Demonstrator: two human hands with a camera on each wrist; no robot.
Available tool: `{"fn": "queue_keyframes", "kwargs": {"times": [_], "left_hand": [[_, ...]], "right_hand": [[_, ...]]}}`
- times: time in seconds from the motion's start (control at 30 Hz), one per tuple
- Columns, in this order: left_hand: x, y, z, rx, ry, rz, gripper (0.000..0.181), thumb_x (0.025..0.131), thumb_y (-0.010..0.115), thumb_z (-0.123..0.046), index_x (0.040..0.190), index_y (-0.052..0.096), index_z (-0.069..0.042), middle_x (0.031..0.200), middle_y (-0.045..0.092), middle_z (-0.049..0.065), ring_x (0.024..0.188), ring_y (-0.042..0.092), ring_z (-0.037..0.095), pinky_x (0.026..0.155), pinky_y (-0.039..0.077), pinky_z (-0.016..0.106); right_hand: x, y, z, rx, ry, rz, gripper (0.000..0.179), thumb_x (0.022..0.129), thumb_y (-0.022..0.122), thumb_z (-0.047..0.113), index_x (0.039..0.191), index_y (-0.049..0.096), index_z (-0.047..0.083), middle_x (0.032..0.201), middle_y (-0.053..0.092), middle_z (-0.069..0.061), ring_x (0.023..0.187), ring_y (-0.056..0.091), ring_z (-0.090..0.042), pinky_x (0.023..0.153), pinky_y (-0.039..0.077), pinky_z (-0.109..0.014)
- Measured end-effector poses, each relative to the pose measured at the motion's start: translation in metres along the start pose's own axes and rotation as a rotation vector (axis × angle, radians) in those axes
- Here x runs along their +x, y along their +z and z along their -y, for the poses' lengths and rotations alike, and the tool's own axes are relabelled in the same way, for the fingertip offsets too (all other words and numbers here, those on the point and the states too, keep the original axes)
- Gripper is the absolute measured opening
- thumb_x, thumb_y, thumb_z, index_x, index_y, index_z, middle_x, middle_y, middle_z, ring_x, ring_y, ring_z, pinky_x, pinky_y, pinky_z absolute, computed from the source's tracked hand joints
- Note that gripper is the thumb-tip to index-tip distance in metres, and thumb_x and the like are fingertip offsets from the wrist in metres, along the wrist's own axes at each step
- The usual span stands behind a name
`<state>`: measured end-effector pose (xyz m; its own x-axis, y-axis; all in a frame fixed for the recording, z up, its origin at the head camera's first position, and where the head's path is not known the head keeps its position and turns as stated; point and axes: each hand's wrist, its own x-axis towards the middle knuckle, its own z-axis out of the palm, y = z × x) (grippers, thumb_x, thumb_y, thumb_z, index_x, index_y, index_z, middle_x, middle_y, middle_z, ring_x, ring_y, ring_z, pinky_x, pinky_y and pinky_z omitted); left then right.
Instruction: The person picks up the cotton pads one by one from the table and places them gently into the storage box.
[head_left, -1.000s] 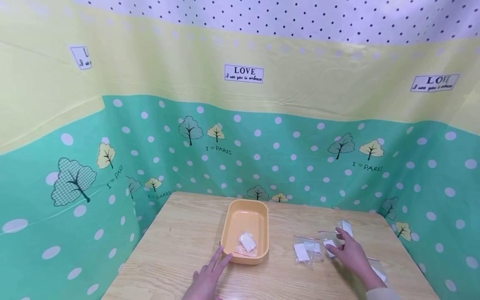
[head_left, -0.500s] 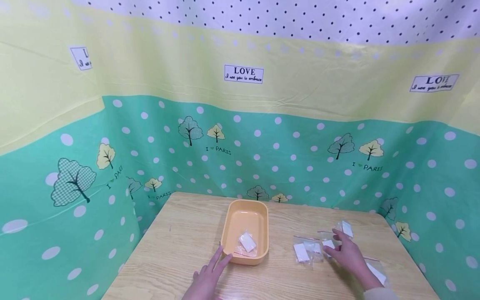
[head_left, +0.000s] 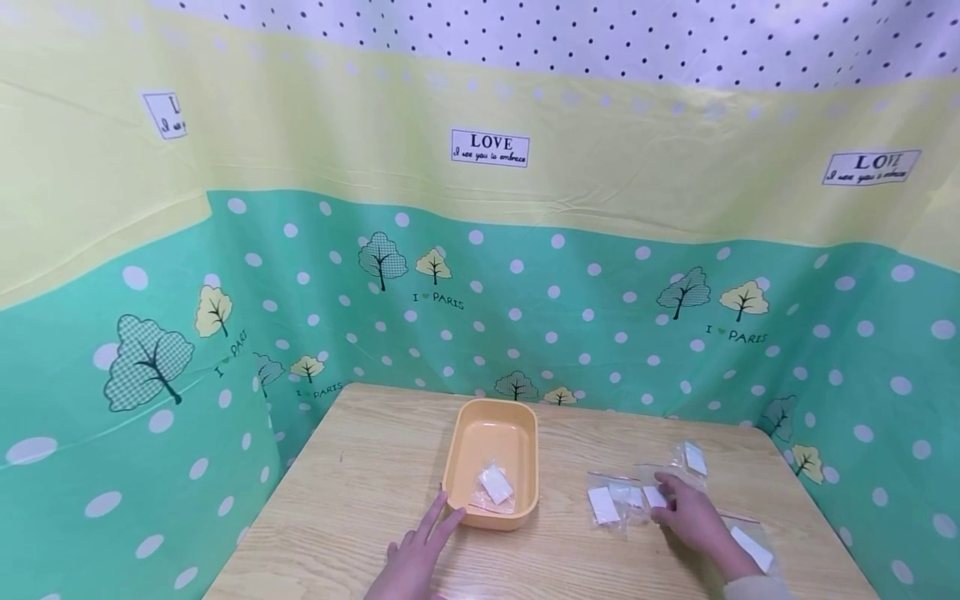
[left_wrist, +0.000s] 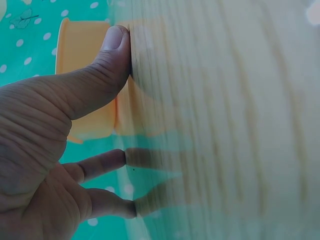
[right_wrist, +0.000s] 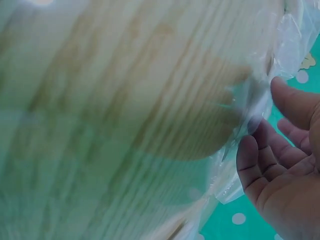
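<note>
My left hand rests by the near left corner of an orange plastic tub, fingers spread and fingertips right at its rim. Inside the tub lies a small clear zip bag holding a white rectangular piece. On the right, my right hand reaches over another such bag, partly hidden by the fingers. In the right wrist view, the bent fingertips meet the clear plastic at the table surface, and a gap shows between thumb and index finger.
Two zip bags lie just left of my right hand, overlapping. Another bag is behind it and one more lies under the forearm. The wooden table is enclosed by a green and yellow curtain.
My right hand has drawn back slightly left and toward me, its fingers now lower over the bag, whose white piece has shifted a little left. My left hand and the tub stay put.
</note>
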<state>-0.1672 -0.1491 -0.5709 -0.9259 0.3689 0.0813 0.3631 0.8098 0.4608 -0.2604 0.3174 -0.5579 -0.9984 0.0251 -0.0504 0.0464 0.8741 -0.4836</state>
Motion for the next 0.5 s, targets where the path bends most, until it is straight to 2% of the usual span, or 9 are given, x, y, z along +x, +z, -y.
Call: {"fn": "queue_keyframes", "kwargs": {"times": [0.1,0.2,0.37,0.5], "left_hand": [[0.0001,-0.0004,-0.0002,0.000,-0.002,0.004,0.117,0.059,0.092,-0.033,0.155,0.025,-0.033,0.167,0.010,0.008,0.105,0.060,0.043,0.071,0.036,0.088],[0.0002,-0.0001,-0.0006,-0.007,-0.010,0.007,0.117,0.059,0.092,-0.032,0.155,0.025,-0.033,0.167,0.010,0.008,0.106,0.059,0.044,0.072,0.036,0.088],[0.0008,0.0015,0.0004,-0.017,-0.021,0.011,0.118,0.059,0.093,-0.031,0.155,0.024,-0.034,0.168,0.009,0.007,0.109,0.059,0.045,0.072,0.035,0.089],[0.0010,0.0028,0.0016,-0.012,-0.020,0.009,0.117,0.060,0.092,-0.032,0.156,0.024,-0.035,0.168,0.009,0.007,0.108,0.059,0.044,0.072,0.035,0.089]], "right_hand": [[-0.0001,0.0021,0.0001,-0.036,-0.022,-0.012,0.062,0.084,0.075,0.011,0.140,0.049,-0.001,0.124,0.064,-0.023,0.098,0.067,-0.030,0.085,0.055,-0.053],[-0.0001,0.0039,0.0009,-0.081,-0.040,-0.035,0.059,0.084,0.074,0.009,0.137,0.052,-0.001,0.121,0.066,-0.023,0.099,0.067,-0.033,0.086,0.055,-0.054],[0.0004,0.0059,0.0024,-0.136,-0.024,-0.054,0.051,0.085,0.072,0.007,0.133,0.056,0.001,0.110,0.070,-0.021,0.100,0.067,-0.037,0.085,0.055,-0.056],[0.0012,0.0059,0.0017,-0.150,-0.023,-0.061,0.046,0.086,0.070,0.005,0.131,0.059,0.002,0.099,0.073,-0.012,0.091,0.069,-0.030,0.080,0.057,-0.053]]}}
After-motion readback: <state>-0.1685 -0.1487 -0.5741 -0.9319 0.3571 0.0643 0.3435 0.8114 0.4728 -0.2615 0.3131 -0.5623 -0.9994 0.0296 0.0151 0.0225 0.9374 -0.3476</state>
